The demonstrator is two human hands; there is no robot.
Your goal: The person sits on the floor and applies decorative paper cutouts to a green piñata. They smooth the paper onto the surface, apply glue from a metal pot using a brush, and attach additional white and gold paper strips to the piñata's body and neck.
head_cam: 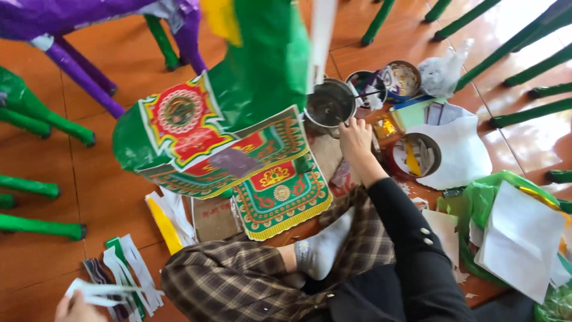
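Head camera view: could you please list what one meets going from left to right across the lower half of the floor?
Left hand holding white paper strips → yellow-and-white paper → green and red patterned sheet → grey sock → white paper on a green plastic bag.

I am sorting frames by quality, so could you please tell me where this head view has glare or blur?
Head view: window glare washes out the orange tiled floor at top right; the white paper strips in the left hand are motion-blurred; the right hand at the round metal pot is fairly sharp.
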